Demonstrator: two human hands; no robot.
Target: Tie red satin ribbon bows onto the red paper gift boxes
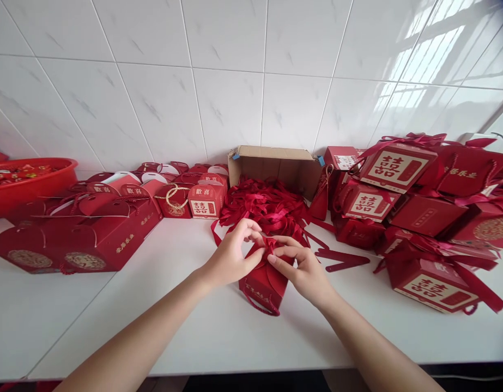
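Observation:
A small red gift box [264, 283] stands on the white table in front of me, with a red cord handle [261, 307] hanging on its near side. My left hand [238, 251] and my right hand [297, 267] meet over its top. Between them is a red ribbon [270, 245], gathered into a knot or bow at the top of the box. Both hands pinch the ribbon with thumb and fingers. Some fingertips of the left hand are partly hidden behind the ribbon. Just beyond lies a heap of loose red ribbons [267, 204].
A cardboard box [271, 154] lies open behind the heap. Red gift boxes [88, 245] line the left side, near a red basin [30, 190]. Ribboned boxes [400, 163] are stacked at right. Flat red strips [345, 256] lie beside my right hand. A tiled wall [226, 103] closes the back.

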